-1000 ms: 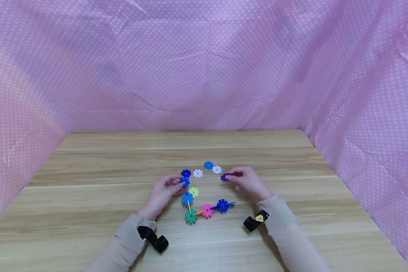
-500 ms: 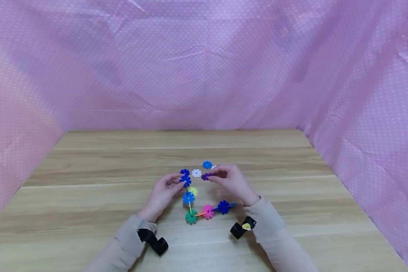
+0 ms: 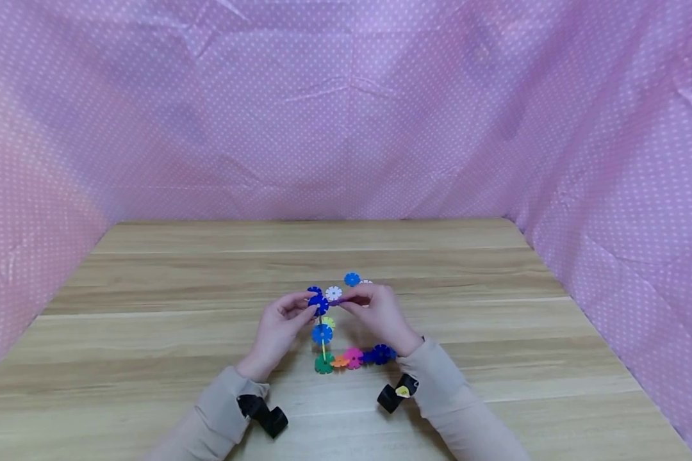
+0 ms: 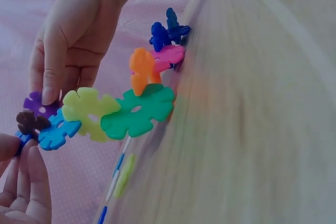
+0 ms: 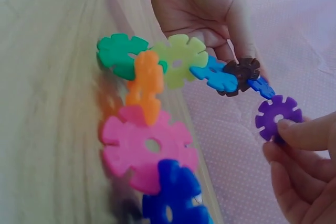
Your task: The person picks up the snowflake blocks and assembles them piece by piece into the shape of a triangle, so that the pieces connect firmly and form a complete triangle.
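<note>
The left hand (image 3: 282, 323) had its thumb and fingers pinching a blue disc (image 3: 318, 303), the end of a linked chain. Down from those fingers ran a brown disc (image 5: 250, 68), light blue disc (image 5: 223, 81), yellow disc (image 5: 189, 56) and green disc (image 5: 118, 53), then rightward an orange disc (image 5: 147, 87), pink disc (image 5: 131, 142) and dark blue pieces (image 5: 178, 190). Just beyond the left fingers lay a loose dark blue disc (image 3: 314, 290); between both hands, a loose white disc (image 3: 330, 293).

The right hand's (image 3: 380, 314) fingers pinched a purple disc (image 5: 266, 121) at the blue one's edge. Joining the two seemed the step in hand, though I couldn't tell whether they were interlocked. That called for lining up notches and pushing while the left fingers braced; the trailing chain might twist. Beyond the right fingers, a loose light blue disc (image 3: 349, 278) lay on the worktop (image 3: 179, 275).
</note>
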`<state>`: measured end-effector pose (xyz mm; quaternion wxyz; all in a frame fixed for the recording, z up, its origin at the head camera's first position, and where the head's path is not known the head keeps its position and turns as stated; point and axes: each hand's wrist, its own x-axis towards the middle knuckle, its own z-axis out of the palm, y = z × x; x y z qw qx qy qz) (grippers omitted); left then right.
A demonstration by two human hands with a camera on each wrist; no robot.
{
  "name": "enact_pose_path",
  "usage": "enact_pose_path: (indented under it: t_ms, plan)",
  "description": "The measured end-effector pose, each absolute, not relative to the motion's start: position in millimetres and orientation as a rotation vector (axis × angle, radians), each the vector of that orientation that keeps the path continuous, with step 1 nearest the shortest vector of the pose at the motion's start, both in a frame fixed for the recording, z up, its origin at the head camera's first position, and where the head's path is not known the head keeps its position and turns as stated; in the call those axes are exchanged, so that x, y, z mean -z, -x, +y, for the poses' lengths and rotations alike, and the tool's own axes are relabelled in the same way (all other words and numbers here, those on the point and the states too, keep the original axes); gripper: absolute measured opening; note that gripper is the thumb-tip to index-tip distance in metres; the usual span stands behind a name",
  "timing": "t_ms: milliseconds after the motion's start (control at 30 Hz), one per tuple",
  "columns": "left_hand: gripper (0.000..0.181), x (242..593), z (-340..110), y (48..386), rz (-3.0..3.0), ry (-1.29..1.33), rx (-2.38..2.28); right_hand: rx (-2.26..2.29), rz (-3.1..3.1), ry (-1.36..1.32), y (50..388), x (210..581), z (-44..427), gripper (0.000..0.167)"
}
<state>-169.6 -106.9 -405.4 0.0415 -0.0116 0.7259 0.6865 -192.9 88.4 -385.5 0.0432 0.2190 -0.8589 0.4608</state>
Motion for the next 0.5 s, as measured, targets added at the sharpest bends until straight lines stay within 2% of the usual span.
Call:
enact_pose_path:
  t_ms: [500]
  plan:
    - [0.024,393,-102,161,2.284,0.041,-2.165,-1.49,-2.339,-0.746,189,386,86,0.007]
